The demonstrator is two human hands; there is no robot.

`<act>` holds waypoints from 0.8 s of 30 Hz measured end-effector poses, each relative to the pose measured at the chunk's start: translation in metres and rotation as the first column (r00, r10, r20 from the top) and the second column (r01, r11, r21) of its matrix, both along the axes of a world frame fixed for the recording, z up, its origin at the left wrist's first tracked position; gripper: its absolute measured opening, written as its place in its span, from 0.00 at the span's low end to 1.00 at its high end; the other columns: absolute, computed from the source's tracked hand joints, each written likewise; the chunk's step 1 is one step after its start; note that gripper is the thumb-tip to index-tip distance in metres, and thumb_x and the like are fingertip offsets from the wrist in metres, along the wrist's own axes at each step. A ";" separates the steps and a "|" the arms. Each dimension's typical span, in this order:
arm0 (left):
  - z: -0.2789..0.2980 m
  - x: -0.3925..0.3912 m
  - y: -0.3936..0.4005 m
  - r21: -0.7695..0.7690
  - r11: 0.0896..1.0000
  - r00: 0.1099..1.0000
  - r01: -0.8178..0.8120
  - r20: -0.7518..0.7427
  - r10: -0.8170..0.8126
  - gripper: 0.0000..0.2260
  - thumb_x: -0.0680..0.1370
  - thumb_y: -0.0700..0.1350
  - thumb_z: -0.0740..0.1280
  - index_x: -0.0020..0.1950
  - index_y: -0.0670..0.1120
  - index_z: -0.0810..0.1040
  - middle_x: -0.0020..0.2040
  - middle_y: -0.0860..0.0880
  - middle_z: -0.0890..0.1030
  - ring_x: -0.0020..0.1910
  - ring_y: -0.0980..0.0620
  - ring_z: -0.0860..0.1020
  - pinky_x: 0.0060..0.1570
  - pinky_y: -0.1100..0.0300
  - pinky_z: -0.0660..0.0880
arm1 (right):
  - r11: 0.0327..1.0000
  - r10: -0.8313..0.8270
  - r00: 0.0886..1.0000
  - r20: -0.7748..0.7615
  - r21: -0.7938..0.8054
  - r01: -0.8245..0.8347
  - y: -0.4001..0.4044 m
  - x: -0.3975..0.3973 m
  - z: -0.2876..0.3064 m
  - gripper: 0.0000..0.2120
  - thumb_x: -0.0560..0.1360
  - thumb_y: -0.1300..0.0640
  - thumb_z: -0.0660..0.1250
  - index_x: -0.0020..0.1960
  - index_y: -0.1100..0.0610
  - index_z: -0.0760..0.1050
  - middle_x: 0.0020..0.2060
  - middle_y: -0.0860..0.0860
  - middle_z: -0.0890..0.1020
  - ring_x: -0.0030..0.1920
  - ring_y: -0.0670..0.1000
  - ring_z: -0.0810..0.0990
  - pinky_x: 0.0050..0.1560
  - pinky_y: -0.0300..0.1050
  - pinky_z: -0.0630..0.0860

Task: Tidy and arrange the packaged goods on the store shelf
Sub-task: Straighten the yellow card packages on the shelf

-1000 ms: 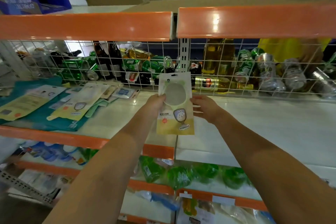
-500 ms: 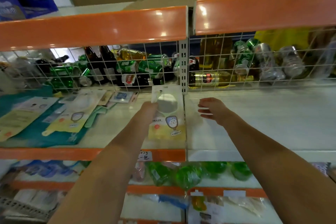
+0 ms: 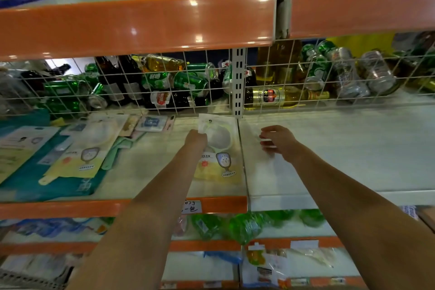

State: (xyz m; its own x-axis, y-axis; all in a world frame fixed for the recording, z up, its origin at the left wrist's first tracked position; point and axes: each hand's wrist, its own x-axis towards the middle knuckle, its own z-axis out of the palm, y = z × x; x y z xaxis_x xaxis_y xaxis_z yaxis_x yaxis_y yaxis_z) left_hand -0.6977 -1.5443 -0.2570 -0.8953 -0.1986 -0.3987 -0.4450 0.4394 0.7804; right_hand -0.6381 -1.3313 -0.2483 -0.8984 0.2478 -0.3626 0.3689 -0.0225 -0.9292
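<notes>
My left hand (image 3: 196, 139) is pinched on the upper left edge of a flat packet (image 3: 217, 152), white with a round window on top and yellow at the bottom. The packet lies on the white shelf (image 3: 341, 148), right against the seam where two shelf boards meet, its top end close to the wire grid (image 3: 164, 82) at the back. My right hand (image 3: 279, 142) hovers just beside it over the bare board, fingers loosely curled and apart, holding nothing.

To the left, well apart from my packet, a loose heap of similar packets (image 3: 77, 148) lies at odd angles on a teal sheet (image 3: 47, 183), with a few small cards (image 3: 150, 122) near the grid. Behind the grid, green cans (image 3: 190, 81) and dark bottles (image 3: 122, 80) are piled on their sides, and a yellow bottle (image 3: 280, 96) lies just past the upright post (image 3: 238, 87). The grid bars any reach further back. An orange shelf edge (image 3: 141, 23) hangs low overhead. Below the front lip, green bags (image 3: 244, 226) sit on the next shelf, beside a handwritten price tag (image 3: 191, 207).
</notes>
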 end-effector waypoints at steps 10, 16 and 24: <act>-0.001 -0.008 -0.003 -0.142 0.990 1.000 0.006 0.015 -0.004 0.15 0.79 0.37 0.61 0.64 0.33 0.73 0.60 0.37 0.77 0.59 0.40 0.77 0.43 0.60 0.67 | 0.991 0.004 1.000 0.011 0.134 -0.006 -0.018 -0.020 -0.005 0.11 0.76 0.66 0.64 0.59 0.62 0.74 0.46 0.58 0.78 0.38 0.52 0.77 0.38 0.41 0.75; 0.003 -0.014 -0.006 -0.288 0.955 0.997 0.070 -0.016 -0.078 0.11 0.76 0.38 0.63 0.57 0.35 0.76 0.55 0.40 0.80 0.50 0.42 0.79 0.36 0.59 0.69 | 0.985 0.022 1.000 0.005 0.171 -0.022 -0.022 -0.026 -0.008 0.06 0.76 0.65 0.65 0.52 0.58 0.73 0.37 0.53 0.78 0.35 0.50 0.76 0.37 0.41 0.75; -0.001 -0.026 -0.007 -0.333 0.936 0.993 0.112 -0.006 -0.121 0.15 0.78 0.44 0.65 0.60 0.36 0.75 0.59 0.40 0.79 0.57 0.43 0.78 0.53 0.55 0.74 | 0.980 0.023 1.000 0.013 0.199 -0.025 -0.017 -0.031 -0.008 0.07 0.76 0.65 0.65 0.53 0.58 0.73 0.36 0.52 0.78 0.40 0.53 0.77 0.41 0.43 0.77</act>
State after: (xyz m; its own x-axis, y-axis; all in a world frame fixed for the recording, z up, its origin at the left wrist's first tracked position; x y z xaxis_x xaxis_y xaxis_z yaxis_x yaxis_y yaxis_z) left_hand -0.7238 -1.5517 -0.2585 -0.9294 -0.2087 -0.3045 -0.3563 0.7226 0.5924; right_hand -0.6688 -1.3484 -0.2564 -0.9011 0.2949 -0.3180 0.3774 0.1718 -0.9100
